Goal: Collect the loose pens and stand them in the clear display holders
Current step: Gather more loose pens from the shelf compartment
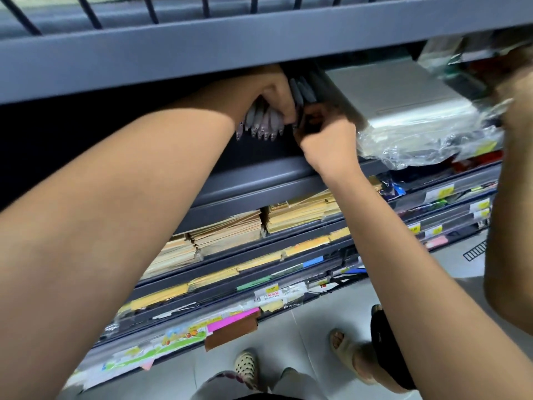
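Observation:
My left hand [272, 93] grips a bundle of grey pens [261, 124], tips pointing down and towards me, just under the edge of a grey shelf. More grey pens [302, 89] lie on that shelf right of my left hand. My right hand [327, 137] reaches in beside them, fingers curled round dark pens [307, 122] at the shelf front. No clear display holder shows in view.
A white box [398, 96] and crinkled plastic bags [418, 148] lie on the shelf to the right. Another person's arm [513, 197] reaches in at far right. Lower shelves hold brown envelopes [230, 229] and stationery. Feet stand on the tiled floor below.

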Demonstrator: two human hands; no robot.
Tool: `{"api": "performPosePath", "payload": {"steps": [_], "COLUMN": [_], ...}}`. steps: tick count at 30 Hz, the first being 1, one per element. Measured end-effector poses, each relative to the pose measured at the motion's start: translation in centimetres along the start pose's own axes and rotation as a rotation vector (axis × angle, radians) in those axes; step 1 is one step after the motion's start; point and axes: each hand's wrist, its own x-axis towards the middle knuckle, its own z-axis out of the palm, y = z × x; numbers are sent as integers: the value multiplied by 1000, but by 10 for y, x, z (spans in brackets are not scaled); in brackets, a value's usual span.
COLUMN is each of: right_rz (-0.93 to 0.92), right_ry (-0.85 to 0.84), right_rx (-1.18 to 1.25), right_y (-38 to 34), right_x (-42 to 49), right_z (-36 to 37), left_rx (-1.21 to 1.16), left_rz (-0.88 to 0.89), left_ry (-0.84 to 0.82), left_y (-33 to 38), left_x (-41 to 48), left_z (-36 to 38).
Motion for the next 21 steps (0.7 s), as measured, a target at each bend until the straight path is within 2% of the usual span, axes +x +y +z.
{"api": "performPosePath", "payload": {"steps": [5, 9, 12, 15, 21], "right_rz": [-75, -94, -79, -78, -35], "right_ry": [64, 82, 75, 84, 121], "right_rx": [-15, -70, -103, -146, -408], "right_y": [1, 2, 2, 1, -12], "right_x": [-3, -2, -1, -2, -12], "right_z": [6, 8, 9, 10, 10], "left_rx": [-43, -54, -122, -176, -172], "left_rz": [-86, -78, -120, -23, -166], "left_ry": [-45, 164, 210, 239, 353], "left_y": [-2, -21, -40, -61, -68], "left_x": [8, 17, 19, 23, 18], "left_z": [-2, 4, 7, 6, 11]}}
